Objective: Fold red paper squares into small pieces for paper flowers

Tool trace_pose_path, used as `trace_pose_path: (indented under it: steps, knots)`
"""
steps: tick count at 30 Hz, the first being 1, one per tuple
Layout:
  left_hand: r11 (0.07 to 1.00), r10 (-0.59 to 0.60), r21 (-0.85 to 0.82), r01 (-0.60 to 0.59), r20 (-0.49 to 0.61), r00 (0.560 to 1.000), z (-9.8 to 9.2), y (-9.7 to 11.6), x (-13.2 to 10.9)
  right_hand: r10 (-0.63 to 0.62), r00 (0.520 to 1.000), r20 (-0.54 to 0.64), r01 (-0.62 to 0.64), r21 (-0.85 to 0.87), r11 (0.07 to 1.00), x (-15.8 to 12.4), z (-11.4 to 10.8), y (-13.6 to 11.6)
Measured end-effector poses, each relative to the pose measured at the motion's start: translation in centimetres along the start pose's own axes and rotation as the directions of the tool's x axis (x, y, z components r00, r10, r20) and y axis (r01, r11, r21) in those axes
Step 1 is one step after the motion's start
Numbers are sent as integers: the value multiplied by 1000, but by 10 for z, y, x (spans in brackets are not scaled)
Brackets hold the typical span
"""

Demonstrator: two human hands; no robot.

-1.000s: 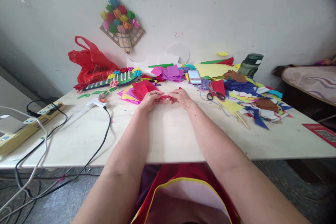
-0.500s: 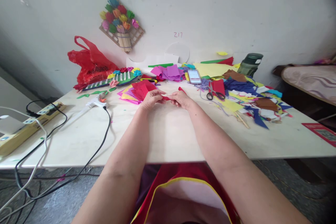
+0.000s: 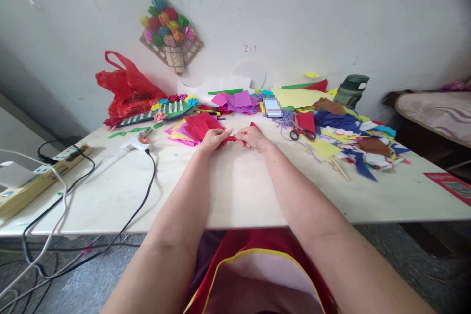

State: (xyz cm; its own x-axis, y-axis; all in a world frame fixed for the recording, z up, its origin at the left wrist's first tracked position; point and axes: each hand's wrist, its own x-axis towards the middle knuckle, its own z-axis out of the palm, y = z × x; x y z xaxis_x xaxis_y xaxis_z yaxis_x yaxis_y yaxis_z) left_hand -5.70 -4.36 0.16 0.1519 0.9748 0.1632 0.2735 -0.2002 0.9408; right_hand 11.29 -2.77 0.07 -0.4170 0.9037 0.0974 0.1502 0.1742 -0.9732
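Note:
Between my two hands, just above the white table (image 3: 241,191), is a small narrow piece of red crepe paper (image 3: 230,139). The fingers of my left hand (image 3: 214,139) pinch its left part, with the thumb on top. My right hand (image 3: 250,138) pinches the right end, fingertips nearly meeting the left ones. A red tip of paper (image 3: 255,126) pokes out behind my right hand. Left of my left hand lies a fanned stack of red, pink and yellow paper sheets (image 3: 184,131).
Scissors (image 3: 302,131) and a heap of coloured paper scraps (image 3: 353,137) lie to the right. A phone (image 3: 272,107) and a green bottle (image 3: 352,91) stand behind. At left are a glue gun (image 3: 137,143), its black cord, a power strip (image 3: 47,174) and a red plastic bag (image 3: 128,83).
My left fingers have shifted and straightened a little along the red paper. My right fingers have drawn closer into a pinch. Everything else stays put.

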Motion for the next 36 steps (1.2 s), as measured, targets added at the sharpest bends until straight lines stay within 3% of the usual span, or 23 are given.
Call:
trace_pose_path:
  steps: [6,14,17,21,23,29,36]
  knots:
    - [999,-31,49,23,165,986,1,5,-6,-38,999,30,40,-71,997,2,-1,4]
    - [985,9,-166,37,268,963,-5,-3,-5,-20,999,27,21,-47,999,-2,-3,-1]
    - [974,-6,-221,58,227,974,-9,-7,-3,-11,1000,14,12,-22,1000,-1,-6,0]
    - [928,-128,-339,156,105,986,-14,-9,2,-7,1000,-2,7,33,999,-1,-8,0]
    - [886,-176,-413,210,120,977,-16,-9,4,-14,1000,-2,14,66,998,-1,-8,-1]
    - [896,11,-443,29,88,996,-20,-9,0,-5,1000,-8,6,125,992,-2,-8,-1]
    - [903,41,-429,-4,78,996,-19,-12,-1,12,1000,-18,-10,136,991,-2,-9,0]
